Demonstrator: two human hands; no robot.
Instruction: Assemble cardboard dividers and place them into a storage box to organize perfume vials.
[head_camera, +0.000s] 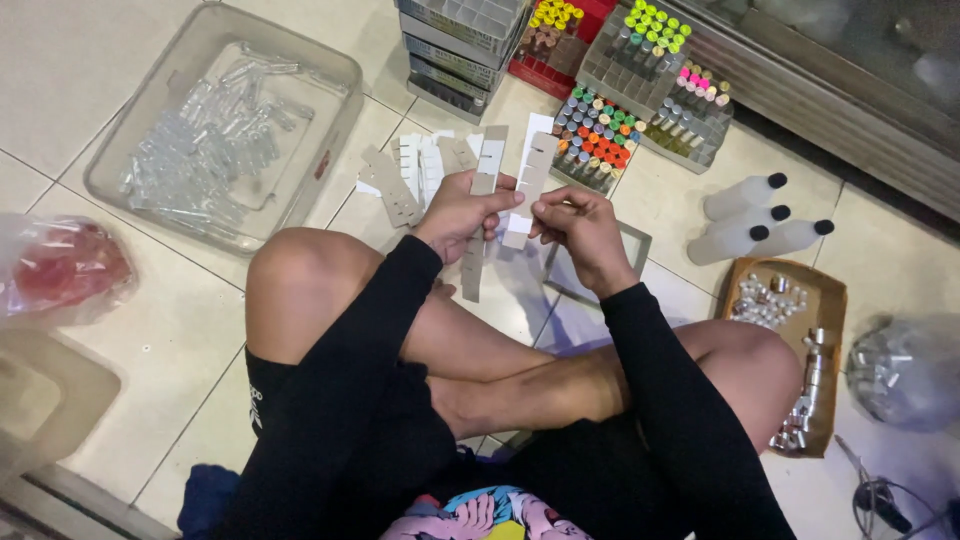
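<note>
From the head camera, looking down, a person sits cross-legged on a tiled floor. The left hand (458, 212) is closed around a long grey card strip (479, 205) with slots cut along one side. The strip stands almost straight up and down, and its low end hangs below the hand, over the knee. The right hand (580, 228) pinches a second slotted strip (530, 182), whiter than the first, by its lower part. The two strips sit side by side, very near each other, between the two hands. I cannot tell if their slots have met.

To do this well, I think the hands should keep both strips flat and straight, hold them close to the slots, and push gently so the thin card does not bend or tear.

Just past the hands, on the floor, lies a loose pile of more slotted strips (410, 175). Far out beyond the left hand is a clear plastic tub (335, 110) with clear little tubes in it. Beyond the right hand stand grey racks of small tubes with coloured caps (600, 125). Out to the right of the right hand lie white bottles with black caps (745, 215), and near that knee is a brown box (835, 300) of small shiny bits. Under the right hand lies a flat grey frame (640, 245).
</note>
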